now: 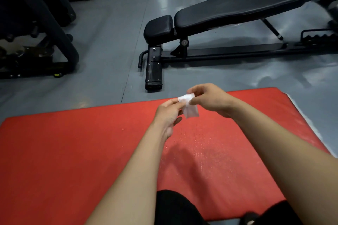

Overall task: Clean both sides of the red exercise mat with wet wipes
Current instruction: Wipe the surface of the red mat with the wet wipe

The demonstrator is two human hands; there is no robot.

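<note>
The red exercise mat (73, 151) lies flat on the grey floor and fills the lower half of the view. A wet sheen with small droplets shows on its middle. Above the mat's far edge both hands hold a small white wet wipe (190, 109). My left hand (170, 115) pinches its left corner. My right hand (208, 98) pinches its top from the right. The lower part of the wipe hangs down between the hands.
A black adjustable weight bench (228, 11) stands just beyond the mat, its base foot (153, 71) close to the mat's far edge. Black machine frames (45, 33) stand at the far left. Dark-clothed knees (175, 206) rest on the mat's near edge.
</note>
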